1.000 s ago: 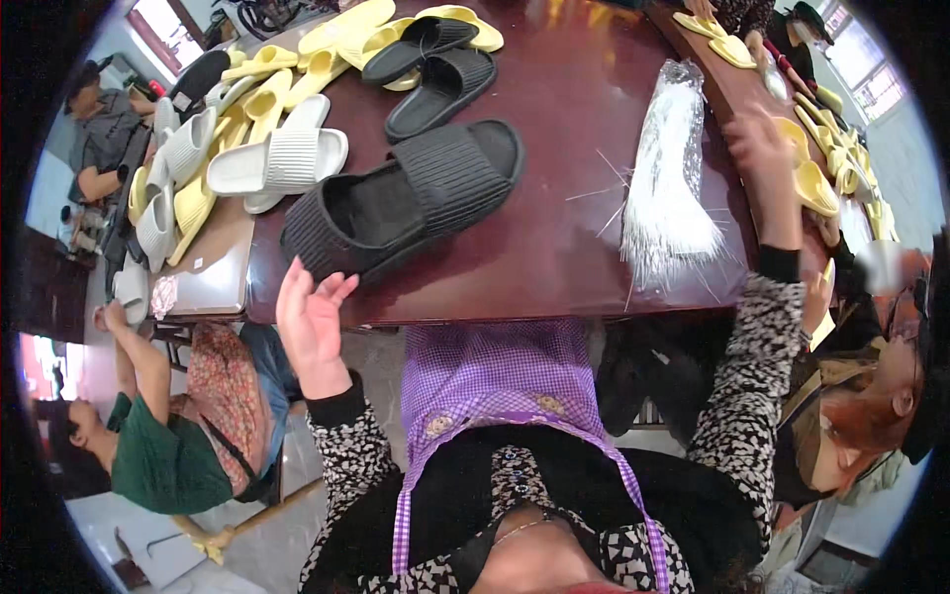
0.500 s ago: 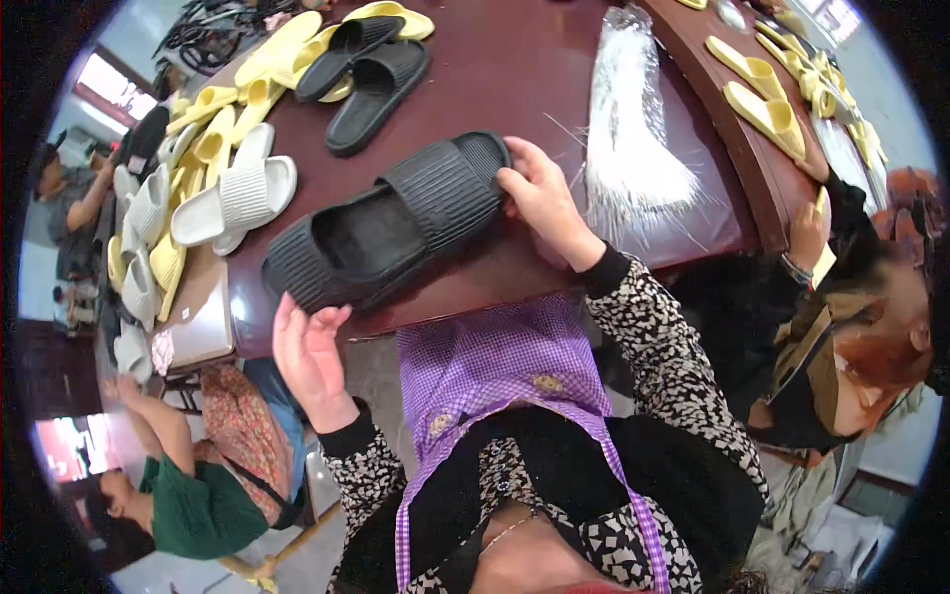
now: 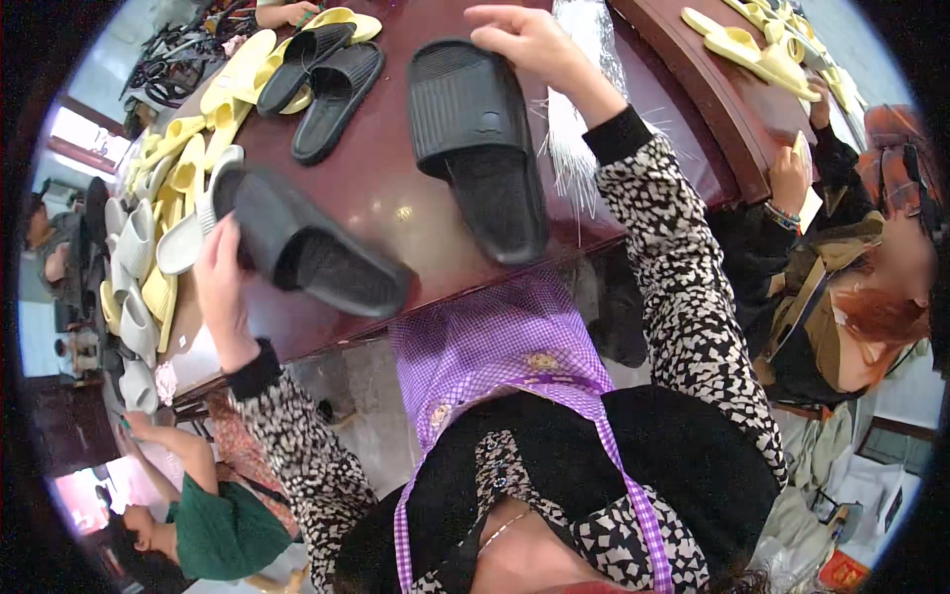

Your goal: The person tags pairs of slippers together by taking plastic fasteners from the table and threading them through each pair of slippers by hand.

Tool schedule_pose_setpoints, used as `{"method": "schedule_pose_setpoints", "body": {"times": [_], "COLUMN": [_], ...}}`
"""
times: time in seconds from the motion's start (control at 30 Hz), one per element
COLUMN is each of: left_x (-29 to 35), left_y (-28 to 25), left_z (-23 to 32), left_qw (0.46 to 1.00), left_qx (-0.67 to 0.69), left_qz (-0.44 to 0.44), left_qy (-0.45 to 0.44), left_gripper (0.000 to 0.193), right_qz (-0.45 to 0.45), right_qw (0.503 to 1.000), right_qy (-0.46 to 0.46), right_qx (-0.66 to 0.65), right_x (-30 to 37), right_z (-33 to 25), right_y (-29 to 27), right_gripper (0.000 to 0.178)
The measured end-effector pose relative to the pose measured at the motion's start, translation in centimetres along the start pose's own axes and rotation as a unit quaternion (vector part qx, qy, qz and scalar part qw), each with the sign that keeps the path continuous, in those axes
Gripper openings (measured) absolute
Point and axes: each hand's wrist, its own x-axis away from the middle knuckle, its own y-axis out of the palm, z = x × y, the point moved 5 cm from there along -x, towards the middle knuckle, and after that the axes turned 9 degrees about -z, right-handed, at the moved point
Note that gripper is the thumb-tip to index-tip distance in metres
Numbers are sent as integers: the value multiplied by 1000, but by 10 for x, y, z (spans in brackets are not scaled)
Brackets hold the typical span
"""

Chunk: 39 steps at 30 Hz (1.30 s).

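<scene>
Two black ribbed slide sandals are apart over the dark red table. My left hand (image 3: 221, 297) grips the left sandal (image 3: 341, 259) by its toe end, the sandal slanting with its heel toward my apron. The other sandal (image 3: 485, 124) rests toe-away on the tabletop, right of centre. Beyond its right side, my right hand (image 3: 539, 49) has thumb and fingers apart and holds nothing visible. That hand partly covers a clear plastic bag of thin white ties (image 3: 572, 163), whose loose ends fan toward me.
Another black pair (image 3: 336, 99), bound together, lies farther back on the table (image 3: 396, 213). Yellow slides (image 3: 188, 168) and grey slides (image 3: 139, 238) are heaped at left. A raised table edge (image 3: 693, 89) runs along the right, with more yellow slides (image 3: 747, 54) and a co-worker's hands (image 3: 790, 178) beyond it.
The two black sandals, held together before, are now separated. My left hand has carried one leftward; the other stands on the table, and my right hand has moved up toward the white ties.
</scene>
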Motion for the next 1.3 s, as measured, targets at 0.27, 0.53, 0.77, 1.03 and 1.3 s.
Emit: {"method": "schedule_pose_setpoints", "body": {"times": [0.27,0.53,0.77,1.03,1.3], "left_x": [-14,30,39,12,-60], "left_y": [74,160,205,217,280], "left_z": [4,40,70,88,84], "left_qw": [993,974,954,955,941], "left_qx": [0,-25,17,29,162], "left_qz": [-35,-152,-228,-231,-262], "left_qy": [109,164,195,182,139], "left_gripper": [28,17,19,22,27], "right_qz": [40,41,59,83,96], "right_qw": [971,944,887,901,948], "right_qy": [69,32,-25,-38,-6], "right_qx": [225,326,458,425,302], "right_x": [31,62,57,54,48], "right_z": [66,76,56,27,17], "right_y": [-20,-2,9,10,15], "right_gripper": [24,19,8,5,8]}}
